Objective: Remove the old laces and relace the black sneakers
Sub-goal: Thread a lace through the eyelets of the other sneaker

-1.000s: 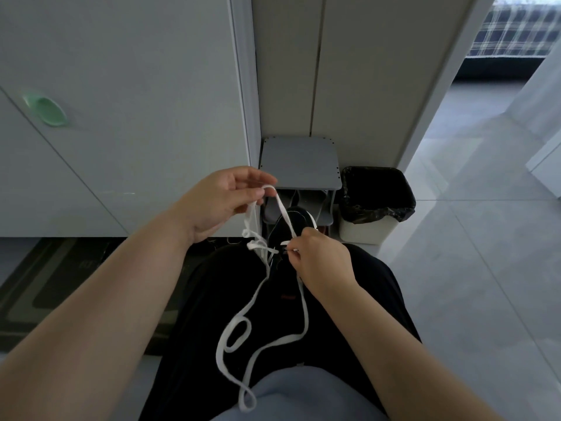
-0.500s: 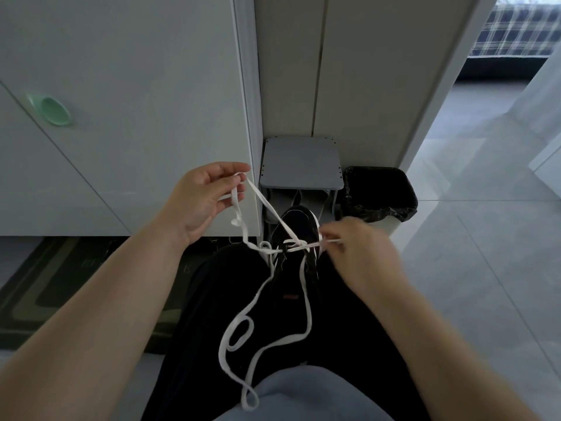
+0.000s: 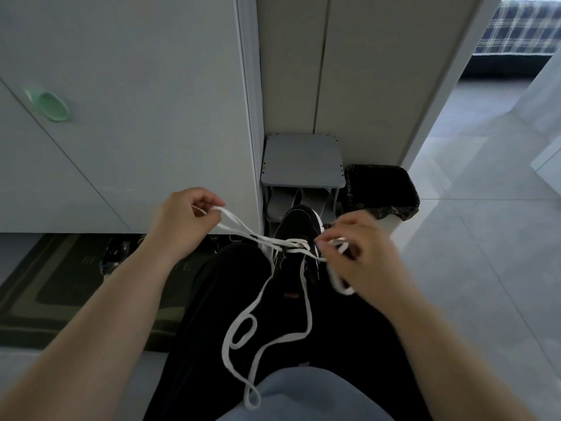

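Note:
A black sneaker (image 3: 299, 223) rests on my lap, toe pointing away, against my black trousers. A flat white lace (image 3: 267, 308) crosses over its top in a knot, and its long ends trail down my lap in loose curls. My left hand (image 3: 182, 223) pinches a loop of the lace out to the left of the shoe. My right hand (image 3: 355, 253) pinches another loop of the lace just right of the shoe. The lace runs taut between both hands across the sneaker.
A small grey shoe rack (image 3: 302, 165) stands against the wall ahead, with a black-lined bin (image 3: 382, 189) to its right. A white cabinet with a green knob (image 3: 50, 106) is on the left, above a dark mat (image 3: 60, 284). Pale tiled floor lies to the right.
Both hands have drawn apart, left hand lower and outward, right hand to the right, pulling the lace loops tight across the sneaker.

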Demonstrator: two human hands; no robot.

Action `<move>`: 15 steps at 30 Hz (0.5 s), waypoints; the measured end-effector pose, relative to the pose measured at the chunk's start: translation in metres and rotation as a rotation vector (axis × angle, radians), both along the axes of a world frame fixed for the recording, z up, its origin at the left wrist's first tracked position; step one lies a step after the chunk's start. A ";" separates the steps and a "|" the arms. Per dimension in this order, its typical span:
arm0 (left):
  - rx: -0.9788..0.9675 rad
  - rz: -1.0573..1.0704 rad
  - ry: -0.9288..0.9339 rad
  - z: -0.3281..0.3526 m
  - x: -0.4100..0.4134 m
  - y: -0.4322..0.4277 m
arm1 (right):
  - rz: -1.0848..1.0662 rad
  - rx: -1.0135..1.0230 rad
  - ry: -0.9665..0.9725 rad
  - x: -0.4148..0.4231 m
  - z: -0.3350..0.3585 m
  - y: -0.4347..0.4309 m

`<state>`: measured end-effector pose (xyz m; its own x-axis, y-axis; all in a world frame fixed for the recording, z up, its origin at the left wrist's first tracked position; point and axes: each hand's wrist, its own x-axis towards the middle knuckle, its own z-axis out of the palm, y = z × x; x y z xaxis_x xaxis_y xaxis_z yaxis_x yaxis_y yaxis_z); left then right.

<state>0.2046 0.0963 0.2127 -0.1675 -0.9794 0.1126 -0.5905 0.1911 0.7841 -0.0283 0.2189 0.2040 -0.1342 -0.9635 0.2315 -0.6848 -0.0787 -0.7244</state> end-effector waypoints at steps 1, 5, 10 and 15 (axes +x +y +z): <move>0.020 0.002 0.001 0.000 0.001 0.002 | 0.022 0.070 0.108 0.007 -0.009 -0.011; 0.116 0.017 -0.012 -0.001 0.006 0.007 | 0.012 0.243 0.400 0.028 -0.033 -0.037; 0.416 -0.220 -0.074 0.001 0.015 0.014 | -0.028 0.190 0.312 0.028 -0.030 -0.036; 0.551 -0.438 -0.093 0.001 0.017 0.018 | -0.124 0.119 -0.024 -0.006 -0.014 -0.002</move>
<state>0.2216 0.1140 0.2136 -0.5441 -0.7299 -0.4138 -0.6191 0.0164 0.7851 -0.0341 0.2169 0.1897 -0.2581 -0.9596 0.1124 -0.6663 0.0926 -0.7399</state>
